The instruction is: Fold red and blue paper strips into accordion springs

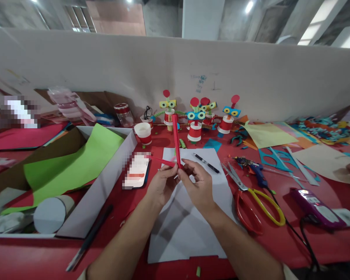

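Observation:
Two red paper strips (pixel 175 136) meet at a corner between my hands, one pointing up and away, the other to the left. My left hand (pixel 163 182) pinches the strips near that corner. From the right, my right hand (pixel 198 184) has thumb and fingers closed on the same corner. Both hands are above white paper sheets (pixel 189 229) on the red table (pixel 119 237). A black pen (pixel 206 163) lies on the sheets, beyond my right hand. Paper-cup figures (pixel 195 130) with round red tops stand behind the strips.
Left is a white box (pixel 105 186) holding green paper (pixel 76 167); a phone (pixel 136 171) and a paper cup (pixel 143 133) are beside it. Right lie scissors (pixel 252 194), a blue glue gun (pixel 258 173) with its cord, a purple device (pixel 319 208) and paper scraps.

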A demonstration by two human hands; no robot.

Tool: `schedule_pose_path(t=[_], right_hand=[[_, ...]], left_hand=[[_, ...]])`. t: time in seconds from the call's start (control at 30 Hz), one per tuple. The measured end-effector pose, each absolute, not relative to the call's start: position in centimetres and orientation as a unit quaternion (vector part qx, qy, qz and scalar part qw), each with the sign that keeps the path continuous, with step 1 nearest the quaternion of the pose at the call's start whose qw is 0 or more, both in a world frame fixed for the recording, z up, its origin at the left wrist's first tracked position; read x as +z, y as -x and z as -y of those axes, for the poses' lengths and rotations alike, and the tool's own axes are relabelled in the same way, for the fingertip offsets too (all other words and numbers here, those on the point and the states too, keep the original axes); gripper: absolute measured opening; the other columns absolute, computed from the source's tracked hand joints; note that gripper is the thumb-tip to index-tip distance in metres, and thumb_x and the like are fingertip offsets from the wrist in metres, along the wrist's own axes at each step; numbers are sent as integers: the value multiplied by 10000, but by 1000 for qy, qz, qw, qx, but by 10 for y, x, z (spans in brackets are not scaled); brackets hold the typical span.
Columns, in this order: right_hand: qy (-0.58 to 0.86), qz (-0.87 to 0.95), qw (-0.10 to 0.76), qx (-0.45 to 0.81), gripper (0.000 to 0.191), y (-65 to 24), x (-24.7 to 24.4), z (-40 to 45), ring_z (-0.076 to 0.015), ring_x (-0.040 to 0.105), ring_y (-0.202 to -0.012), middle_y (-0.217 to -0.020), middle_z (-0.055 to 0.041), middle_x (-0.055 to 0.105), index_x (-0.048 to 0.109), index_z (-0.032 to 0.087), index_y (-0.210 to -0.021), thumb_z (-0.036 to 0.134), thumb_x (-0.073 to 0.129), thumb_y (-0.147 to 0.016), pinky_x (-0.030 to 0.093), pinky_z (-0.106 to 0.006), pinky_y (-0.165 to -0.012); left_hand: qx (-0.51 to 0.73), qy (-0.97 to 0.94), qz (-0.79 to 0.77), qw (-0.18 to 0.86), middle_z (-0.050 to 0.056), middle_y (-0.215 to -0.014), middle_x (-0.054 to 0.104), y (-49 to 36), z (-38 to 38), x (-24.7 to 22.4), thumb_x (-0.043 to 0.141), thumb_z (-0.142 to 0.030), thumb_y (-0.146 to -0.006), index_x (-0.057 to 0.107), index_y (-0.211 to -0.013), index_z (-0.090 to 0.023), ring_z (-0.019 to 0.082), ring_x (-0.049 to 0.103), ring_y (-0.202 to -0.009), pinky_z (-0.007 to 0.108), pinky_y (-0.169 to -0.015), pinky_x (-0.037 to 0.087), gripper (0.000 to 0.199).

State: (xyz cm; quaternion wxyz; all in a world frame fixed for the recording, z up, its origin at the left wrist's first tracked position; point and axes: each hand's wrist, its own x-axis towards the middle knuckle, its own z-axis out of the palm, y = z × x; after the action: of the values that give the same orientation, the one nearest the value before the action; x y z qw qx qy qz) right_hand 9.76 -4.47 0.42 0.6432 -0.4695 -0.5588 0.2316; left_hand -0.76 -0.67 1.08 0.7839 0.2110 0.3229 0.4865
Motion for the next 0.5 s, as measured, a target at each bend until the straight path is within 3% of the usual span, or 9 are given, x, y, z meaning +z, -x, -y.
schedule_pose_path(t=[0.17, 0.4, 0.5], right_hand=[[445, 566, 646, 253, 321, -97, 3, 44, -144, 610, -750, -873, -18, 635, 651, 246, -1079, 188, 676, -764, 514, -285, -687], [476, 573, 636, 204, 148, -97, 6, 46, -153, 615, -783, -855, -24, 659, 691, 233, -949, 192, 635, -818, 496, -277, -697], [484, 573, 632, 195, 134, -98, 6, 48, -161, 618, -788, -850, -27, 668, 688, 228, -923, 177, 604, -831, 489, -281, -697]], left_hand=[[471, -171, -322, 803, 10, -625, 672, 6, 10, 19, 810, -177, -555, 668, -578, -148, 115, 607, -616, 226, -608, 494, 146], [465, -156, -339, 803, 17, -615, 666, 5, 11, 18, 791, -157, -587, 678, -583, -131, 98, 591, -600, 207, -591, 495, 117], [466, -167, -332, 803, 2, -568, 637, 5, 11, 16, 822, -155, -540, 670, -553, -132, 82, 556, -557, 198, -566, 478, 154]])
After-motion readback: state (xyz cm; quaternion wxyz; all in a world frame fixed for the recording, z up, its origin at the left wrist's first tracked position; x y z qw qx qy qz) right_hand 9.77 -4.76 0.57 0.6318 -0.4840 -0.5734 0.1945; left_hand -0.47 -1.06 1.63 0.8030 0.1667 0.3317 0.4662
